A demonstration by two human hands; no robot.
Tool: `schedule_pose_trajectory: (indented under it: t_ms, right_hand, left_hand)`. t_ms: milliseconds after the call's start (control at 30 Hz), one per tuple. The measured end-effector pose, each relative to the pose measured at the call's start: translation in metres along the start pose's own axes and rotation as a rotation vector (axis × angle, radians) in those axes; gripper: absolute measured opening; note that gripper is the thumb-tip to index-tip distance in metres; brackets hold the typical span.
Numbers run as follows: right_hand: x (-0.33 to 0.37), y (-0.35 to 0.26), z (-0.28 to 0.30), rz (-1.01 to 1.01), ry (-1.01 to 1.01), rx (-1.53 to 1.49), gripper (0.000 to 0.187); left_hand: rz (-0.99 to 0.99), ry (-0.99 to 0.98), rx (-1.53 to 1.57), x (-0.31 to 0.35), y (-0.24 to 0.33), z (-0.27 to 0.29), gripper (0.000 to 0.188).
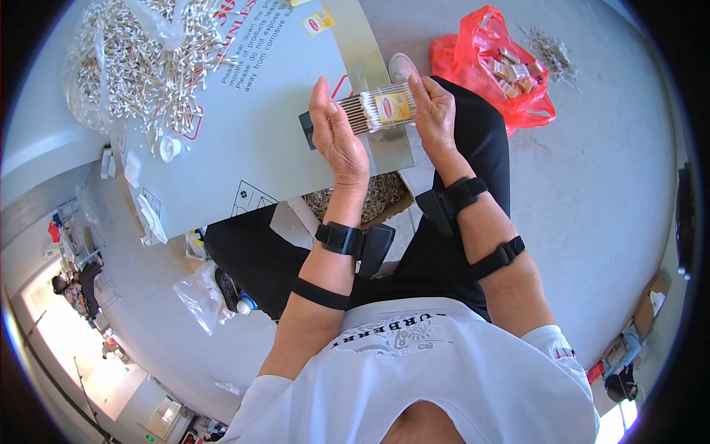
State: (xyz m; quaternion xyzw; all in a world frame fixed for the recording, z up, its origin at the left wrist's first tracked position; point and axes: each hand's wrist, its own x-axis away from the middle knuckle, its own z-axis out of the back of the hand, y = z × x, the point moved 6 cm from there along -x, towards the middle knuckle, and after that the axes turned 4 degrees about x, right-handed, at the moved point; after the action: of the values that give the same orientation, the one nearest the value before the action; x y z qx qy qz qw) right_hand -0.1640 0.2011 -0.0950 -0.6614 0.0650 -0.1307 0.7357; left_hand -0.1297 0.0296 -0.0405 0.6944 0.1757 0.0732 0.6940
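Note:
Over the near right corner of the table, a flat bundle of cotton swabs [357, 115] with dark sticks and white tips lies between my two hands. A yellow and white label [393, 107] sits on its right part; whether a clear bag wraps it, I cannot tell. My left hand [339, 144] is pressed against the left end, fingers held together and thumb on top. At the right end, my right hand [435, 118] grips the bundle between thumb and fingers. A dark green flat piece [306, 130] shows beside my left fingers, partly hidden.
A heap of loose cotton swabs [148, 66] in clear plastic covers the table's far left, near a small white round item [170, 149]. Another yellow label [319, 23] lies far back. A red plastic bag [481, 37] holds packets on the floor. A carton [406, 205] stands beneath the table edge.

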Motion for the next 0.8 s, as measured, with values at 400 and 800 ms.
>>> schedule_pose_trajectory:
  t_ms: [400,800]
  right_hand:
    - [0.009,-0.024,0.004,0.070,0.082,0.271,0.035]
    - [0.007,-0.027,0.006,0.077,0.071,0.292,0.034]
  left_hand:
    - [-0.011,0.059,0.049,0.001,-0.003,-0.002,0.050]
    - [-0.369,-0.238,-0.618,0.007,0.023,0.009,0.026]
